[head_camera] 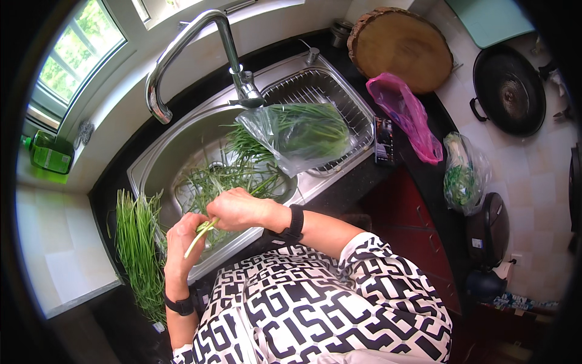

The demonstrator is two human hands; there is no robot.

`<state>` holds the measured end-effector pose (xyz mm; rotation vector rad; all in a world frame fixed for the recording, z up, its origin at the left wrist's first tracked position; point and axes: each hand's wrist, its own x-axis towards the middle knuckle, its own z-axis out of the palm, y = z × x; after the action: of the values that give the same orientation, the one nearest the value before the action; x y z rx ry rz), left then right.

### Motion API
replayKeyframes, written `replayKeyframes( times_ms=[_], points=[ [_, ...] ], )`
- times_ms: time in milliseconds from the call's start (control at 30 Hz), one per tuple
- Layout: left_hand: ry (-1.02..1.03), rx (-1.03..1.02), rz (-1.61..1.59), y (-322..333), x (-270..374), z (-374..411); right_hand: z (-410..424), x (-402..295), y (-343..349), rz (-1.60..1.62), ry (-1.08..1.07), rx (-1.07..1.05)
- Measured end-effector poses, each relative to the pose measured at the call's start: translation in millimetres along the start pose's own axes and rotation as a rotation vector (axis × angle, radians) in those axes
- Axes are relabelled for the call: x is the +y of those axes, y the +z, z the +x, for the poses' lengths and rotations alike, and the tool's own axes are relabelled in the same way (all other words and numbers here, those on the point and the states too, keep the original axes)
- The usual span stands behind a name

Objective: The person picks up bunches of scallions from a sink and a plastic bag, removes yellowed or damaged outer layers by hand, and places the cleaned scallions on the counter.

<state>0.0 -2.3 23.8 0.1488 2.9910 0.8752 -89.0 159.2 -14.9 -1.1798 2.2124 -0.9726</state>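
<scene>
Over the near edge of the stainless steel sink [166,136], my left hand [184,234] holds a few thin green stalks [194,241] with pale ends. Touching the same stalks just to its right is my right hand [236,209], its fingers closed on them. Loose green leaves and trimmings [204,182] lie in the basin below both hands. A clear plastic bag [309,132] full of long green leafy stalks rests across the divider and the wire rack. Left of the sink, a large bunch of long green stalks [138,245] lies on the dark counter.
A chrome faucet [227,45] arches over the sink. To the right are a smartphone [384,139], a pink plastic bag [407,113], a round wooden board [400,50] and bagged greens [461,177]. A green detergent bottle [50,152] stands at the far left.
</scene>
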Motion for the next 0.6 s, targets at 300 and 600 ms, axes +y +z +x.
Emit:
replayKeyframes(
  times_ms=[300,600],
  points=[
    [-0.058,0.195,-0.122,1,1,8,14,12,25,0.666,-0.010,0.330],
    [-0.074,0.424,-0.248,13,-9,11,29,-5,31,1.214,0.204,0.311]
  ],
)
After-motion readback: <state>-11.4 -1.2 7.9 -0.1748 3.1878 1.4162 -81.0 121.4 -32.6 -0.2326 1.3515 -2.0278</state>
